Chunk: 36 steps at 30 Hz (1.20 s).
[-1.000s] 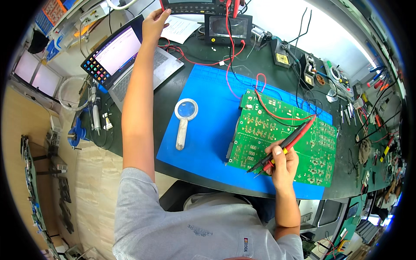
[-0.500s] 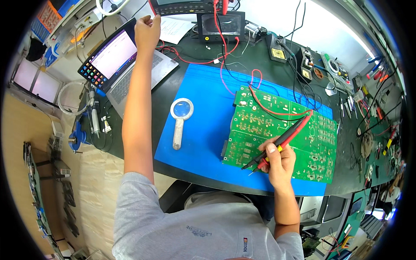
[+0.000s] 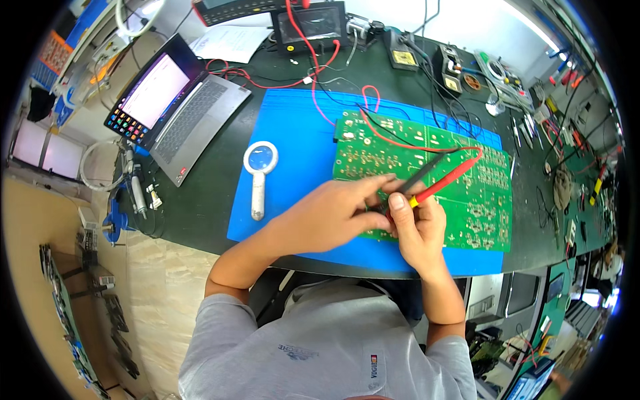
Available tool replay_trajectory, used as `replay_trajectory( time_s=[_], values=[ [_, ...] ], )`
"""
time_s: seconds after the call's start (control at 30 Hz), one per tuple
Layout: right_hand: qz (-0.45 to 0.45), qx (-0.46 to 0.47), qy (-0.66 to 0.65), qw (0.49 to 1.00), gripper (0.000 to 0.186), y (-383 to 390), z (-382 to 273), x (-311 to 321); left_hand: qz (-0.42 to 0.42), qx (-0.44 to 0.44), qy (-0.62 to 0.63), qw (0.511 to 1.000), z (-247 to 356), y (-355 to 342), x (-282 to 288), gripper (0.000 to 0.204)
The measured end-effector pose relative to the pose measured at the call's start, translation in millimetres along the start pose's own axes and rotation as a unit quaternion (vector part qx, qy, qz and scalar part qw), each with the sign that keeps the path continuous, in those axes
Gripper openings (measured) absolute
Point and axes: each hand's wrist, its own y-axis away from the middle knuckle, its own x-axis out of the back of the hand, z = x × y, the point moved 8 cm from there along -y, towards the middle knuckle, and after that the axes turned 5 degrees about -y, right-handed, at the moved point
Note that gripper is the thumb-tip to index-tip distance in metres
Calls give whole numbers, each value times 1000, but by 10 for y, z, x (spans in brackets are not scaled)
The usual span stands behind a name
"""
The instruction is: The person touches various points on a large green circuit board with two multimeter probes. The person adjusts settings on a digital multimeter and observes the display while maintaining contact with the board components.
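My right hand (image 3: 420, 230) is closed around a red test probe (image 3: 443, 183) with a yellow band, its thumb on top. A black test probe (image 3: 427, 172) slants beside it, its lower end between my two hands. My left hand (image 3: 327, 213) reaches across to meet the right, thumb and fingers around the lower end of the black probe; the fingertips are partly hidden. Both hands are over the near left part of a green circuit board (image 3: 460, 193), which lies on a blue mat (image 3: 300, 143). Red and black leads run from the probes over the board.
A white-handled magnifying glass (image 3: 258, 183) lies on the mat, left of my hands. Beyond it stands an open laptop (image 3: 200, 110). At the back are a meter with a dark screen (image 3: 310, 28), papers (image 3: 230, 43) and a soldering stand (image 3: 450, 73). Hand tools (image 3: 525, 132) lie at right.
My left hand has come down from beside the laptop screen to the probes at my right hand. The two probes, side by side before, now spread apart. The view has shifted slightly.
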Motion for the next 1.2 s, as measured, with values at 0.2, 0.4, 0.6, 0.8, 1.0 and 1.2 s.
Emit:
replay_trajectory(
  time_s=[0.2,0.4,0.6,0.8,1.0,1.2],
  values=[
    [53,-71,-121,989,18,27,116,337,106,14,269,957,-305,-17,91,28],
    [38,-44,-170,984,14,43,177,333,144,-5,419,896,-466,-148,55,21],
    [38,-35,-163,985,13,23,169,351,135,-16,420,897,-412,-147,65,22],
    [35,-47,-154,986,14,49,199,328,149,-9,384,911,-384,-116,53,23],
    [16,-49,-139,989,14,59,177,292,163,-20,374,913,-333,-125,85,23],
    [22,-66,-142,988,15,73,183,312,136,-25,379,915,-304,-146,74,21]
  ],
)
